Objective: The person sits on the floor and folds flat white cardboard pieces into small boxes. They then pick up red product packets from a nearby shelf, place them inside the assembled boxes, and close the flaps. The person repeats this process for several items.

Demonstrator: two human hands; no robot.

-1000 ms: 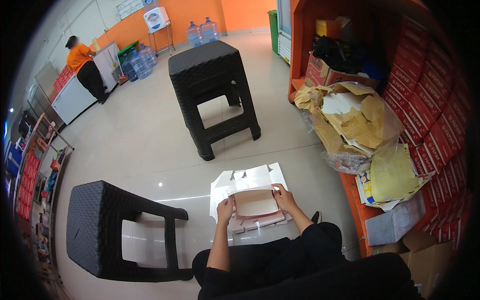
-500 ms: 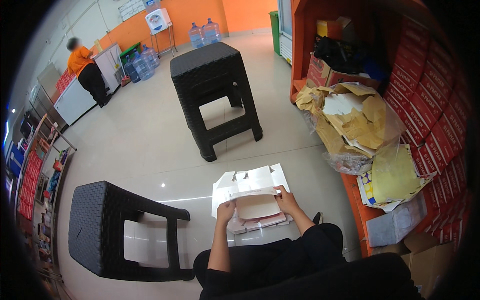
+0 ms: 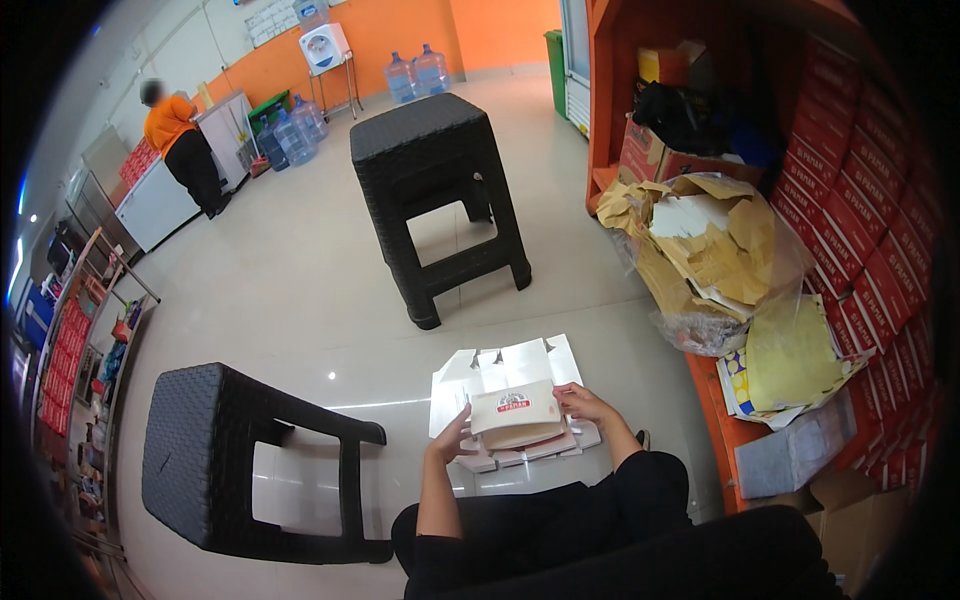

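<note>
A small white cardboard box with a red and dark print on its upper face is between my hands, above the floor. My left hand is beside its left edge, fingers stretched out and apart. At the upper right edge my right hand has its fingers and thumb on the box. Beneath the box lie flat white die-cut cardboard blanks in a loose stack, notched along the far edge. Some pinkish edges of the stack show below the box.
A black woven-pattern stool stands ahead, another stool to the left. On the right, an orange shelf bears torn brown paper in plastic and stacked red boxes. A person in orange leans over a white freezer far left.
The box has tipped so its printed face shows. My left fingers have come off its edge and spread; my right hand has shifted slightly along the right edge. The view has moved slightly.
</note>
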